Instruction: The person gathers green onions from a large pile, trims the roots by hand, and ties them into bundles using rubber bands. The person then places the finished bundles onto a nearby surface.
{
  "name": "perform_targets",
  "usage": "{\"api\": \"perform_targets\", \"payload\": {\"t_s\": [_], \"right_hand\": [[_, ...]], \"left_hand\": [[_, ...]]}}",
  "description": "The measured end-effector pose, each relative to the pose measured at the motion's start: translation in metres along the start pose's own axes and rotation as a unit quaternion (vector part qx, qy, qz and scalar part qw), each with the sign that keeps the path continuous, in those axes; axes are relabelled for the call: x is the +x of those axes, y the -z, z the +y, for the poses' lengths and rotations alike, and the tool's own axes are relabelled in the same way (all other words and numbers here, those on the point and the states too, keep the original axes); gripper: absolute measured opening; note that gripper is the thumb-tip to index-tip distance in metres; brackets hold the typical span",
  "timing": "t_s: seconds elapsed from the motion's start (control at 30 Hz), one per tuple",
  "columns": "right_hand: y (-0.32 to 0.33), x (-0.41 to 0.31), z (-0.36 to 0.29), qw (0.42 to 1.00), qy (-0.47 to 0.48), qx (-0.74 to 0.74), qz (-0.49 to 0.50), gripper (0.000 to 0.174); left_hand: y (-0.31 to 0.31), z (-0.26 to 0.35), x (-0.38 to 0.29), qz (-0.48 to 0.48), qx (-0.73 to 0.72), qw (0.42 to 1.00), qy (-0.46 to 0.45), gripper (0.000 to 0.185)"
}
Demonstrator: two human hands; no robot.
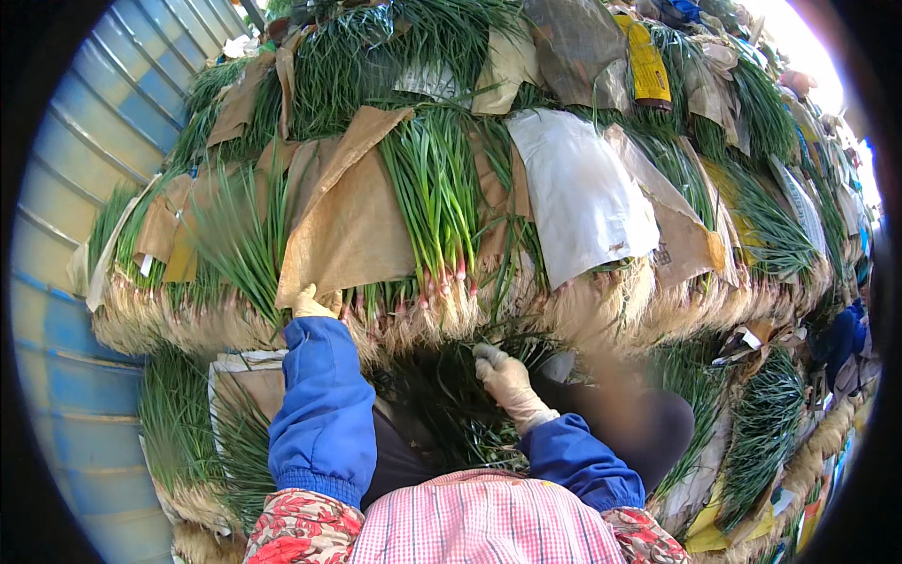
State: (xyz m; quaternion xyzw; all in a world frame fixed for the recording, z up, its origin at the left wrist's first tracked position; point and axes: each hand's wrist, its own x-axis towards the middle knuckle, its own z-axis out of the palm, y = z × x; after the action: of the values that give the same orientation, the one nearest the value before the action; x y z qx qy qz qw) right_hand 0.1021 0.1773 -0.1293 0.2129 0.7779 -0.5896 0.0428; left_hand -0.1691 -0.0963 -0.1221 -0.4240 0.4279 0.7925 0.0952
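My left hand [315, 303], in a pale glove, pinches the lower corner of a tan sheet of sacking or paper [363, 225]. Part of the sheet is folded back over itself, and its lower edge lies across onion-like plants. To its right is an uncovered bundle of these plants [440, 211], with bright green leaves, pinkish bases and long pale roots. My right hand [507, 384], also gloved, is curled below the roots, above dark green leaves [451, 402] between my legs. Whether its fingers hold anything cannot be made out.
A white sheet [581, 194] and several brown sheets cover neighbouring bundles. More bundles [394, 63] rise in tiers behind. On the left stands a ribbed blue-and-yellow metal wall [91, 169]. Further bundles [176, 416] lie beside my legs.
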Motion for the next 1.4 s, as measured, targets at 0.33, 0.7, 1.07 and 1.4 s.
{"api": "perform_targets", "payload": {"t_s": [0.33, 0.7, 1.07, 1.4], "right_hand": [[0.009, 0.070, -0.078, 0.966, 0.180, 0.086, 0.166, 0.025], [-0.010, 0.069, -0.135, 0.880, 0.263, -0.348, 0.187, 0.016], [-0.057, -0.029, -0.060, 0.827, 0.360, -0.402, -0.155, 0.030], [-0.075, 0.050, -0.145, 0.845, -0.189, 0.500, -0.029, 0.022]], "left_hand": [[-0.011, 0.031, -0.166, -0.255, 0.212, 0.921, -0.207, 0.032], [0.010, -0.070, -0.185, -0.309, 0.204, 0.917, -0.151, 0.026], [0.026, -0.064, -0.175, -0.292, 0.112, 0.950, 0.018, 0.021], [0.021, -0.080, -0.194, -0.294, 0.257, 0.919, -0.057, 0.026]]}}
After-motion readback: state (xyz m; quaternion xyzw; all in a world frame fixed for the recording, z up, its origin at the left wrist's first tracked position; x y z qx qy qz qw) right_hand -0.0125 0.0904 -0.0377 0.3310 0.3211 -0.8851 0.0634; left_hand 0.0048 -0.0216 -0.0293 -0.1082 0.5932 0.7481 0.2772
